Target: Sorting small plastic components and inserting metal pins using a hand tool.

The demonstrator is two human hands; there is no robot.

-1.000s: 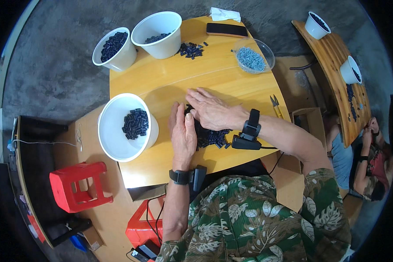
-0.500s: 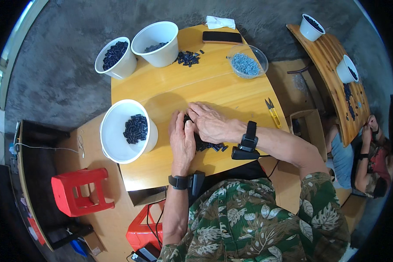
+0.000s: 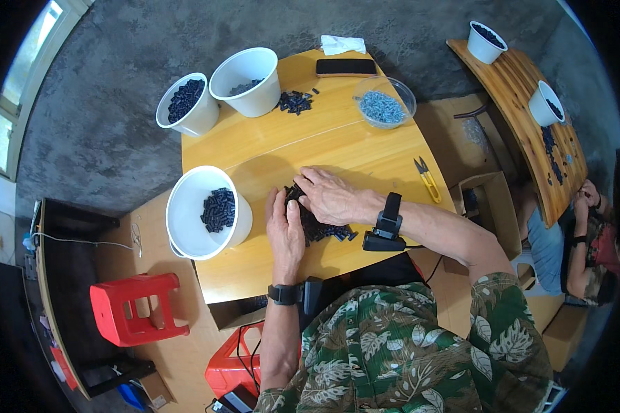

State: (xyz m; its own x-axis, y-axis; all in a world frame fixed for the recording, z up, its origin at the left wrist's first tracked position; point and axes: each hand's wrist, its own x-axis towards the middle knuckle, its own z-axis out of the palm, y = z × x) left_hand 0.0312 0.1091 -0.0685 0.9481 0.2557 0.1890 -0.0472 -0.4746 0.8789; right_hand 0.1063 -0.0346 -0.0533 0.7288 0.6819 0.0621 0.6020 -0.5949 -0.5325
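A heap of small dark tube-shaped pieces (image 3: 318,229) lies on the wooden table, partly hidden beneath my hands. Along its left side rests my left hand (image 3: 286,230), open, its fingers stretched forward and pressed against the pieces. My right hand (image 3: 334,198) lies over the far edge of the heap, open, its fingers apart and bent down onto the pieces. Neither hand appears to grip a single piece. Left of my left hand stands a white bucket (image 3: 183,215) with more dark tubes (image 3: 218,209) in its bottom.
Two white buckets, one fuller (image 3: 204,118) and one less full (image 3: 265,102), stand far left beside loose pieces (image 3: 295,102). A phone (image 3: 346,67), a clear bowl (image 3: 408,103) of bluish pieces and yellow snips (image 3: 430,184) lie rightward. Another person (image 3: 580,227) sits at the right table.
The view has shifted slightly. My right hand has drawn a little away from my left, and more of the dark heap shows between them.
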